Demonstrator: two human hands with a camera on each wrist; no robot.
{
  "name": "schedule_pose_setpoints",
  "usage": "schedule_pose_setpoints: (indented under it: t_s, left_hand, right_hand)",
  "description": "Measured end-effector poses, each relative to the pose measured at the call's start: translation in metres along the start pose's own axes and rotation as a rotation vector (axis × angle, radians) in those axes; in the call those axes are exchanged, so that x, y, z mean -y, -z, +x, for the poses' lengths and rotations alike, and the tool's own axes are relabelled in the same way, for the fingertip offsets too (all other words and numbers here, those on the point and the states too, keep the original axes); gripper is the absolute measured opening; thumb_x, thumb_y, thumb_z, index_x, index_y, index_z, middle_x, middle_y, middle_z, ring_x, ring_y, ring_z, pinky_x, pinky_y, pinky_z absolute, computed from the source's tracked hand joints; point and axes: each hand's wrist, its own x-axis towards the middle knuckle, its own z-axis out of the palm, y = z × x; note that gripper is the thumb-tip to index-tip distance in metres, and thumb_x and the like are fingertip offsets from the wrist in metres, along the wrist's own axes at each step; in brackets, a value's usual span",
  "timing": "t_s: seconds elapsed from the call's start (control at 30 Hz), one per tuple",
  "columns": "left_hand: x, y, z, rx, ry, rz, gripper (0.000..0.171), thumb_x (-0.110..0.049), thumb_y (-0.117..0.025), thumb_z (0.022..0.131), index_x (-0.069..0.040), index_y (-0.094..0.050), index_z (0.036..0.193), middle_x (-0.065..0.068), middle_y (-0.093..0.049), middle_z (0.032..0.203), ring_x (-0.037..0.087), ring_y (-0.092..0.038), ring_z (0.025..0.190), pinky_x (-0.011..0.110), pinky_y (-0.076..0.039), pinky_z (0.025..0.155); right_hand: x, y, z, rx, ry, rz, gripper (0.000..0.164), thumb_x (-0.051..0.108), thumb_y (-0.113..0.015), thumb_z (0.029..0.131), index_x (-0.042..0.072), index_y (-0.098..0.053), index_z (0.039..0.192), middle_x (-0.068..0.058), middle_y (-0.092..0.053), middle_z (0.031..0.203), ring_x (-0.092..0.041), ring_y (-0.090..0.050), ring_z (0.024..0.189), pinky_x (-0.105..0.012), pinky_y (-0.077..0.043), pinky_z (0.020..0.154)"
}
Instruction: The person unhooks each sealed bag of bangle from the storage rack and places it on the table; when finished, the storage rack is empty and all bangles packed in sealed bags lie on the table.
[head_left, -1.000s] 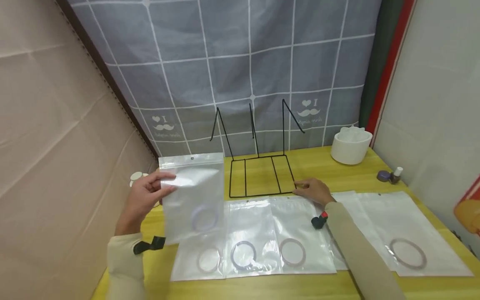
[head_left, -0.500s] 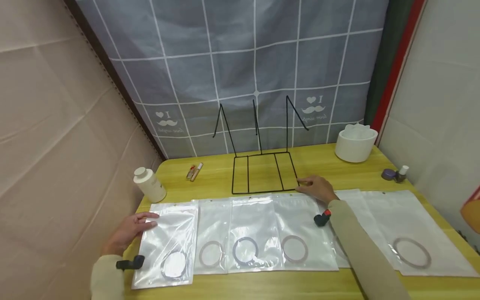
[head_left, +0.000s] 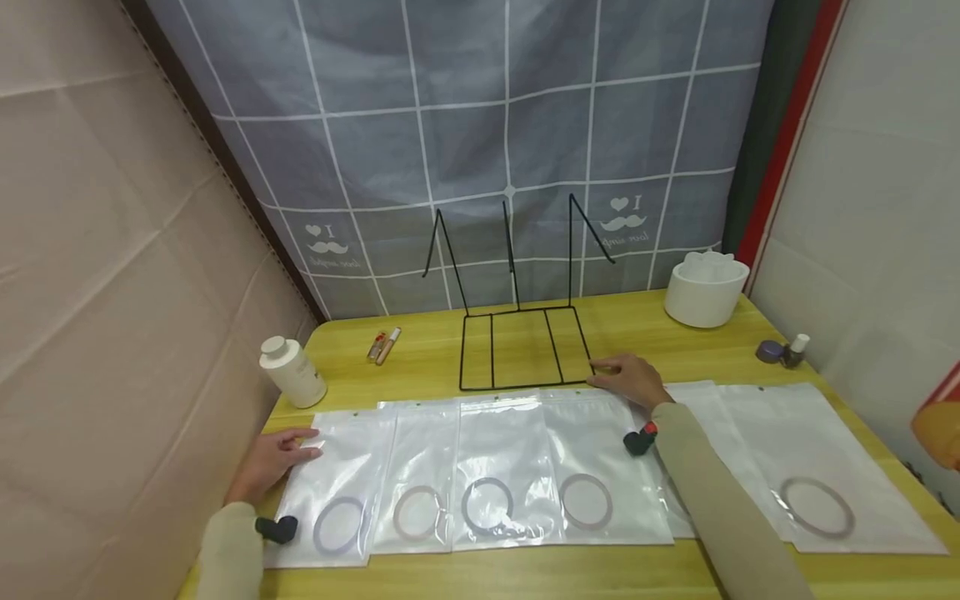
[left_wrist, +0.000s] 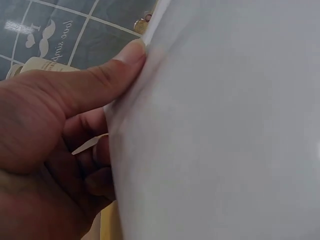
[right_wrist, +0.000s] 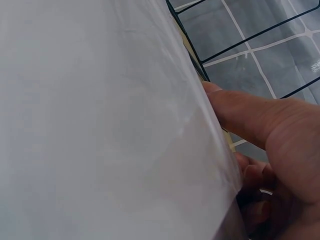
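Several white, translucent zip bags lie overlapping in a row on the yellow table (head_left: 570,579), each showing a ring-shaped outline near its lower end. At the left end of the row, my left hand (head_left: 270,460) pinches the left edge of the leftmost zip bag (head_left: 341,467). The left wrist view shows my thumb over that bag's edge, the other fingers bent behind it. My right hand (head_left: 630,381) holds the front right corner of a black wire rack (head_left: 517,386), just behind the zip bags. In the right wrist view, a white bag (right_wrist: 100,125) hides part of those fingertips.
A white bottle (head_left: 292,372) stands tilted-looking at the left edge, near two small tubes (head_left: 384,344). At the back right are a white oval container (head_left: 705,292), a purple-lidded jar (head_left: 768,352) and a small white-capped bottle (head_left: 795,350). A grey checked curtain (head_left: 465,150) closes the back.
My left hand has brought a zip bag down from a raised position and to the left, onto the table at the row's left end. My right hand stays at the rack's corner.
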Motion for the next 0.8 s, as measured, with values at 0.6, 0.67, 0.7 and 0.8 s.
schedule_pose_setpoints:
  t_s: [0.6,0.67,0.7,0.8]
  left_hand:
    - [-0.002,-0.007,0.003,-0.028,-0.008,0.207,0.060,-0.042,-0.080,0.085,-0.003,-0.067,0.130,0.004,-0.051,0.079,0.024,-0.053,0.086,0.035,-0.041,0.073]
    - [-0.011,-0.009,0.006,-0.050,-0.051,0.212,0.054,-0.039,-0.076,0.090,-0.003,-0.068,0.130,0.003,-0.054,0.078,0.022,-0.053,0.081,0.034,-0.042,0.071]
    - [-0.019,-0.011,0.007,-0.066,-0.075,0.205,0.050,-0.037,-0.073,0.093,-0.003,-0.069,0.129,0.003,-0.055,0.076,0.020,-0.054,0.076,0.033,-0.043,0.068]
    - [-0.055,-0.017,0.014,-0.111,-0.178,0.172,0.036,-0.031,-0.063,0.101,-0.001,-0.072,0.120,0.004,-0.057,0.071,0.018,-0.052,0.067,0.033,-0.043,0.063]
  right_hand:
    - [-0.004,0.001,0.001,0.013,-0.029,0.004,0.060,0.053,-0.076,0.085,0.020,-0.068,0.134,-0.013,-0.068,0.120,-0.025,-0.058,0.096,-0.042,-0.047,0.079]
    - [-0.006,0.005,-0.001,0.031,-0.010,-0.003,0.061,0.051,-0.075,0.087,0.017,-0.067,0.136,-0.014,-0.067,0.120,-0.026,-0.057,0.097,-0.042,-0.046,0.079]
    - [-0.008,0.007,-0.002,0.038,-0.001,-0.005,0.061,0.051,-0.075,0.087,0.016,-0.066,0.137,-0.014,-0.067,0.120,-0.026,-0.057,0.098,-0.042,-0.047,0.080]
    - [-0.013,0.017,-0.008,0.057,0.013,0.031,0.060,0.047,-0.071,0.092,0.014,-0.062,0.141,-0.015,-0.066,0.119,-0.027,-0.057,0.099,-0.040,-0.048,0.081]
